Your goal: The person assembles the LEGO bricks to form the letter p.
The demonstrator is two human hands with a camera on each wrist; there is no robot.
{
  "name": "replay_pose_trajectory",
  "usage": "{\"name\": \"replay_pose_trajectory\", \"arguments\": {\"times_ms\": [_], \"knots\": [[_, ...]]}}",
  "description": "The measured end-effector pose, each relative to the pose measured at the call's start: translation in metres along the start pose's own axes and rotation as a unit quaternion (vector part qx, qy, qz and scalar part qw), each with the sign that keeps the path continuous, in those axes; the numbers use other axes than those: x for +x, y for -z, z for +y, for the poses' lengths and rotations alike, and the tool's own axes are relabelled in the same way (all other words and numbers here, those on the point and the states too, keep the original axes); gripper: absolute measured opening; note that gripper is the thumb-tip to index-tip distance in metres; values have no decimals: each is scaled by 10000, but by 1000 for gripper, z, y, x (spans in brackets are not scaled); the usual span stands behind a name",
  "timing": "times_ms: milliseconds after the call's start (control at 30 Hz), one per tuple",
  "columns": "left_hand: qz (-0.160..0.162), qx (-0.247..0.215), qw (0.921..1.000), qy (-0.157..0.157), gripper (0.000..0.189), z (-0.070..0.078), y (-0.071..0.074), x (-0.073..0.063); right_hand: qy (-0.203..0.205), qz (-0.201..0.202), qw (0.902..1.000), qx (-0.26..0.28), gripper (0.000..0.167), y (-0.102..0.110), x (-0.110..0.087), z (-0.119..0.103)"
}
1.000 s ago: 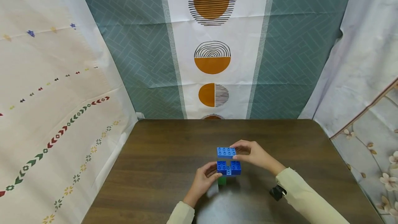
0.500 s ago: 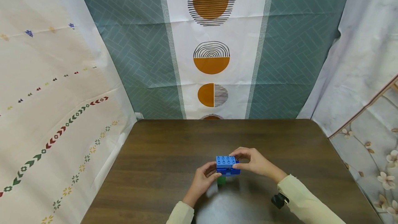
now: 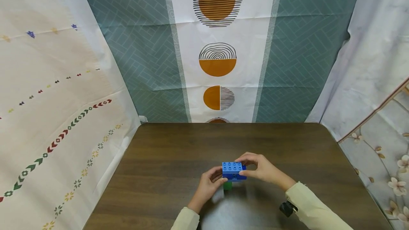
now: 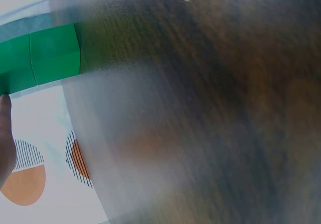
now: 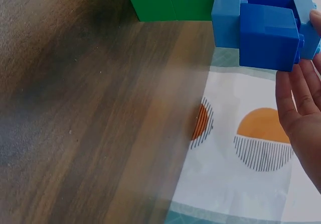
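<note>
A stack of building blocks stands upright on the table in the head view. On top lies a light blue studded brick (image 3: 232, 167), over dark blue bricks (image 3: 244, 172). Below are a lower light blue brick (image 5: 226, 15) and green bricks (image 5: 173, 2), clearest in the right wrist view. My right hand (image 3: 263, 170) pinches the right end of the top brick between thumb and fingers. On the left side, my left hand (image 3: 207, 186) holds the stack with thumb and fingers. The left wrist view shows green bricks (image 4: 55, 54) with part of that hand (image 4: 6, 141) beside them.
The brown wooden table (image 3: 172, 144) ends at a back edge before a patterned cloth (image 3: 147, 52). Pale cloths (image 3: 57, 88) hang at both sides. A small black device (image 3: 287, 208) sits at the right sleeve.
My right hand has lowered the light blue brick from above the stack onto the dark blue bricks. In the last half second it has sunk slightly more. My left hand has stayed in place.
</note>
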State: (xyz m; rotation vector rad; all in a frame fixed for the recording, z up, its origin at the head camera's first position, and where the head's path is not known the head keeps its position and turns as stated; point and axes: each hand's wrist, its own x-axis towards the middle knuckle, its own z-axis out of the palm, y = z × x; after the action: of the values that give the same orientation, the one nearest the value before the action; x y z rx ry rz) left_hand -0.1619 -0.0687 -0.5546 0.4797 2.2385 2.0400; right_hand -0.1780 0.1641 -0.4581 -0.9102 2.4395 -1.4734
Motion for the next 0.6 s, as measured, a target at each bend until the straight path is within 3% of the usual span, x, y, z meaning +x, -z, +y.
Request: {"name": "replay_pose_trajectory", "arguments": {"times_ms": [100,300,600], "knots": [[1,62,10000,-1,38,-9,0,1,110,25,9998,-132,34,-2,1,10],[16,34,9999,-143,39,-11,1,2,192,116,9992,-330,32,-6,4,30],[10,-10,10000,-48,38,-10,0,2,89,265,9993,-252,29,-10,5,28]]}}
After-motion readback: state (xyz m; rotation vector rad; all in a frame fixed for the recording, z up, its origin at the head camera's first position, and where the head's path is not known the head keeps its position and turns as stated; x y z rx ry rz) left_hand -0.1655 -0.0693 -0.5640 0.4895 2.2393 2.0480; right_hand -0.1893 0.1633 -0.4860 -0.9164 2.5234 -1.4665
